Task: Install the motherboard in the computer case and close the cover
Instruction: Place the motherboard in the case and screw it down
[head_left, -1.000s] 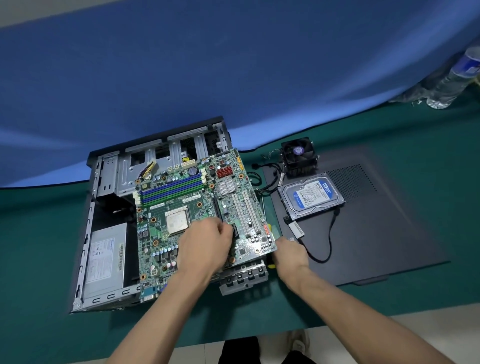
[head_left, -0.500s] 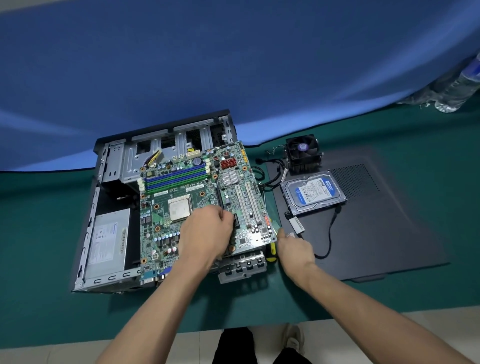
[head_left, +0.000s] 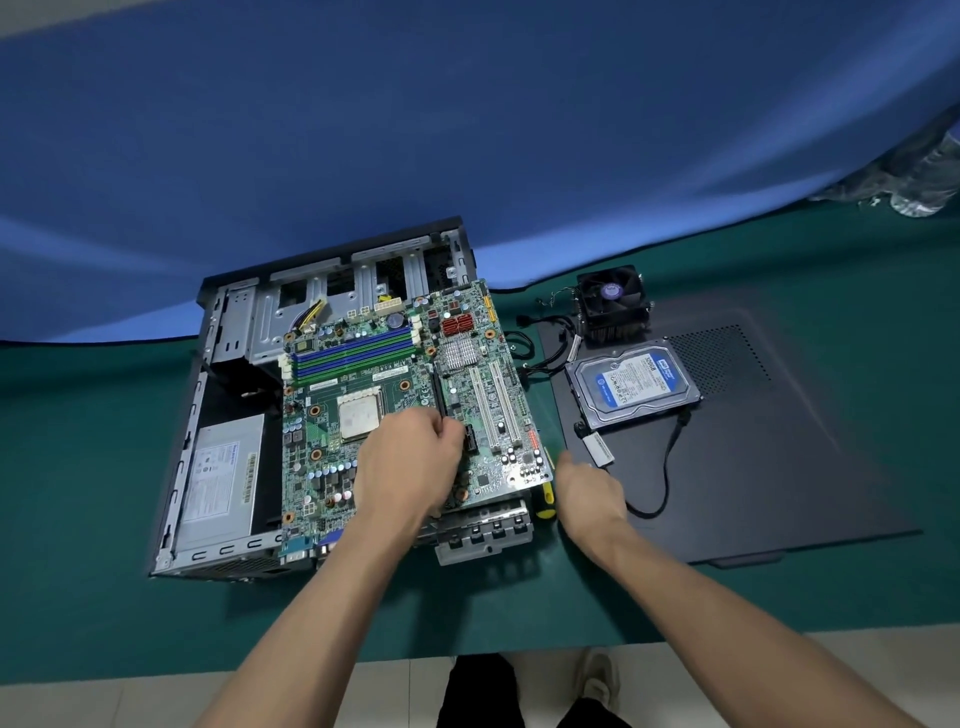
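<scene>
While both bare hands work at the board, the scene runs as follows:
Table (head_left: 104, 597): green surface, blue cloth behind.
Side cover (head_left: 779, 467): black panel lying flat at 3 o'clock.
Computer case (head_left: 218, 405): open, at 9 o'clock, power supply (head_left: 218, 478) inside.
Motherboard (head_left: 374, 374): green, over the open case, right edge overhanging.
Hard drive (head_left: 634, 384): on the cover, with cooler fan (head_left: 610, 301) at its 12 o'clock.
Left hand (head_left: 410, 467): curled, gripping the board's middle.
Right hand (head_left: 587, 488): fingers at the board's right edge; grip unclear.
</scene>
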